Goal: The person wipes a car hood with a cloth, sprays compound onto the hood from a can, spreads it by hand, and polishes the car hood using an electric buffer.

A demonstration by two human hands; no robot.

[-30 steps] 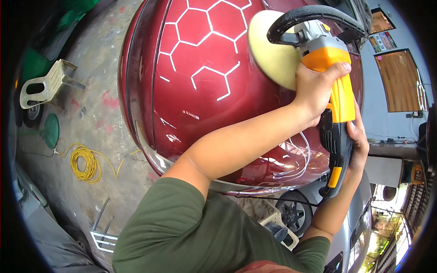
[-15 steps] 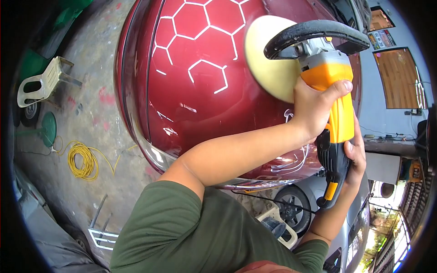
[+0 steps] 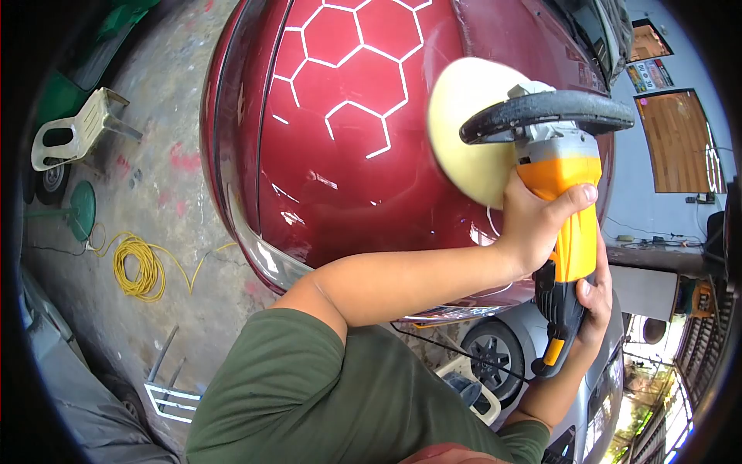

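Observation:
My left hand is wrapped round the orange body of a polisher, its thumb lying along the top. Lower down, my right hand grips the black rear handle, its fingers partly hidden behind it. The polisher's round pale yellow pad is against a glossy dark red car panel, beneath a curved black front handle. White hexagon outlines show on the panel, left of the pad.
A cream plastic chair, a green round base and a coiled yellow cord are on the floor at left. A silver car's wheel and another chair are below. A dark cable hangs near the polisher's end.
The polisher and both hands have moved down the view, closer to my body, with the pad sliding over the red panel. Both hands keep their hold.

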